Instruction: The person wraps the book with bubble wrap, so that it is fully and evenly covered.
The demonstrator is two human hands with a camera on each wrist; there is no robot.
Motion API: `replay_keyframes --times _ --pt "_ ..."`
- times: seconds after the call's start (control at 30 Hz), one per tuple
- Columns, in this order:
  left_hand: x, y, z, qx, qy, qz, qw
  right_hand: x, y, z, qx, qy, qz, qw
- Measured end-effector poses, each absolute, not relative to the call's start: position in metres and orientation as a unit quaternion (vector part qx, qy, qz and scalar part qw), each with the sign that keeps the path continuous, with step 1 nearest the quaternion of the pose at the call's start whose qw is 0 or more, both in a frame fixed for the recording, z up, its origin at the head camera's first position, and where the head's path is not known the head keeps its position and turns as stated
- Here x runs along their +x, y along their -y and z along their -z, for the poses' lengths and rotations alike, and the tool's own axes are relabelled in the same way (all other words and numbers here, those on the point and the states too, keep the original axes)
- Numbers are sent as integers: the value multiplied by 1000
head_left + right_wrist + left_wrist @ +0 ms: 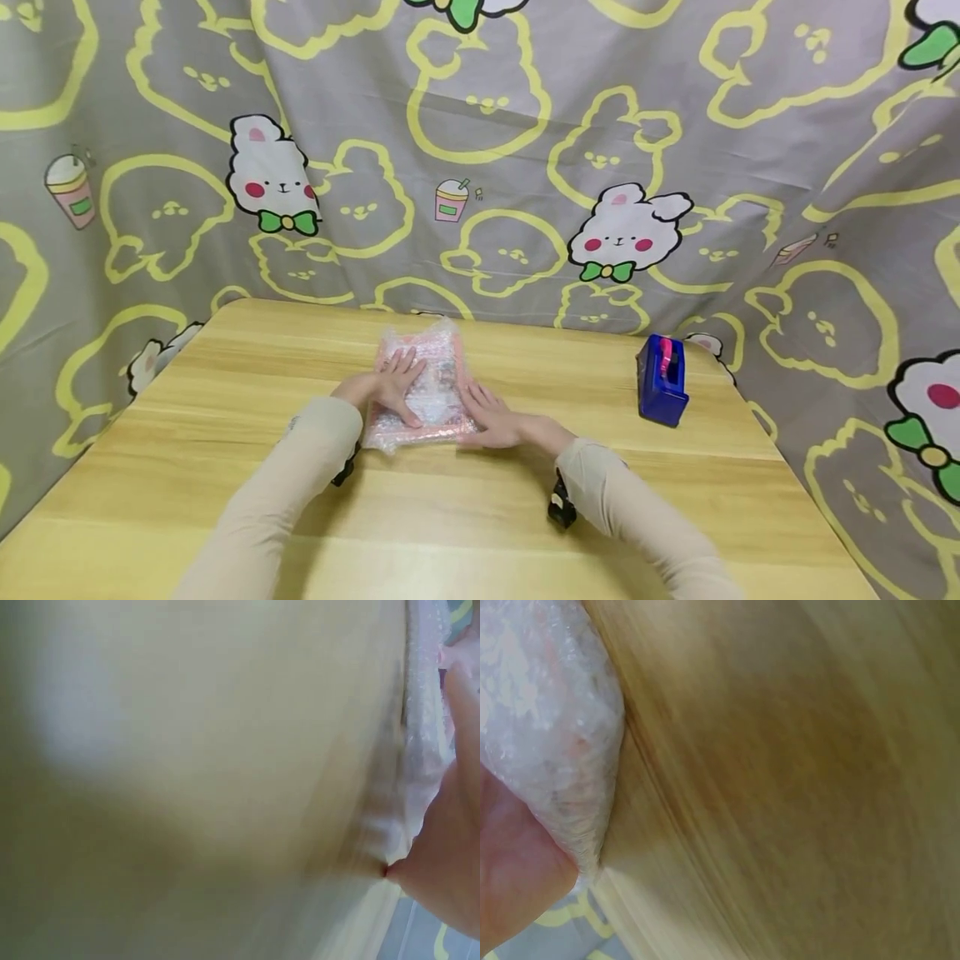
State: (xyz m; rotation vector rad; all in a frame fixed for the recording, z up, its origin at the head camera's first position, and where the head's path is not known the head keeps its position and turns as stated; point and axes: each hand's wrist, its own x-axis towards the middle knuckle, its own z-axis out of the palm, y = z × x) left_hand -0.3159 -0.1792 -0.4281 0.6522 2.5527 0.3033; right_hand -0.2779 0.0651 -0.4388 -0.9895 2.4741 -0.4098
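Note:
A flat, pink-edged item wrapped in bubble wrap (438,396) lies on the wooden table, left of its middle. Across the wrap's left part my left hand (393,387) rests with spread, straight fingers. My right hand (491,417) lies along the wrap's right edge, its fingers straight and touching that side. In the left wrist view, the palm (517,862) is against the clear, puffy wrap (562,712). The right wrist view shows the wrap's edge (426,697) beside the hand (446,847). What is inside the wrap is mostly hidden.
A blue tape dispenser (662,396) with a pink roll stands at the table's right side. Behind the wooden table (465,533) hangs a grey curtain (495,117) with yellow outlines and rabbit faces.

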Motion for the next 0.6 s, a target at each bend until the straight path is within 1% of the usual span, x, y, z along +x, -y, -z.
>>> replay_keyframes --times 0.13,0.23,0.5,0.6 --pt "-315 179 425 243 -932 -121 240 -269 -88 433 -376 -873 203 236" --pt "-314 180 424 243 -930 -124 245 -263 -103 430 -372 -862 243 243" --pt "-315 180 425 246 -926 -148 244 -251 -150 426 -314 -863 319 236" --pt "-317 176 425 252 -927 -138 241 -246 -171 427 -293 -861 350 224"
